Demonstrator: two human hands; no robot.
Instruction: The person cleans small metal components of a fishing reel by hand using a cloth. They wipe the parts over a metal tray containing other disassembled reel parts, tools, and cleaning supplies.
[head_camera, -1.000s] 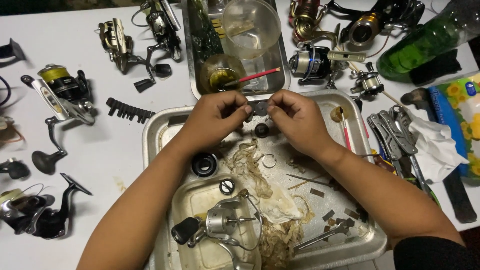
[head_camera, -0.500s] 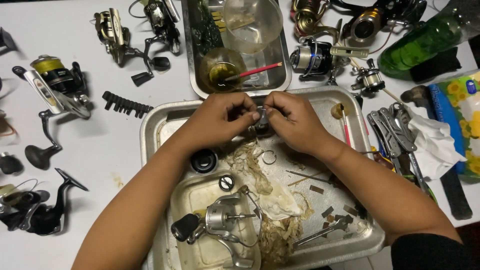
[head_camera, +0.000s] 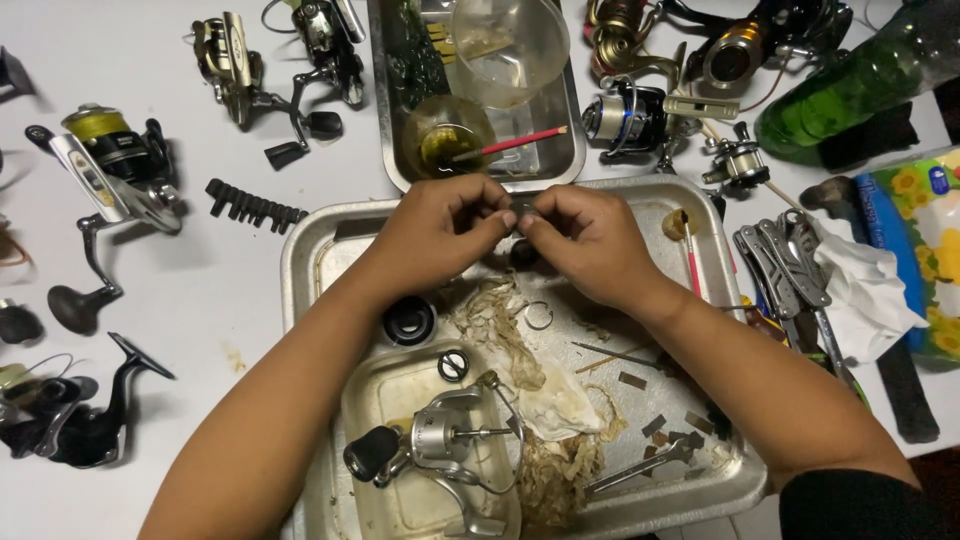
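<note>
Over the tray (head_camera: 310, 240), both hands meet at its 12 o'clock edge: left hand (head_camera: 435, 228) and right hand (head_camera: 585, 240) pinch one small dark part (head_camera: 522, 208) btwn fingertips, mostly hidden. Below, at 6 o'clock, a silver reel (head_camera: 440, 440) lies on stained rags (head_camera: 545, 400); a black ring (head_camera: 409, 320) sits near the left wrist.

Left hand (head_camera: 440, 225) and right hand (head_camera: 585, 240): pinching a small dark part (head_camera: 522, 212), frame centre, above metal tray (head_camera: 300, 265); silver reel (head_camera: 440, 440) lower centre.
</note>
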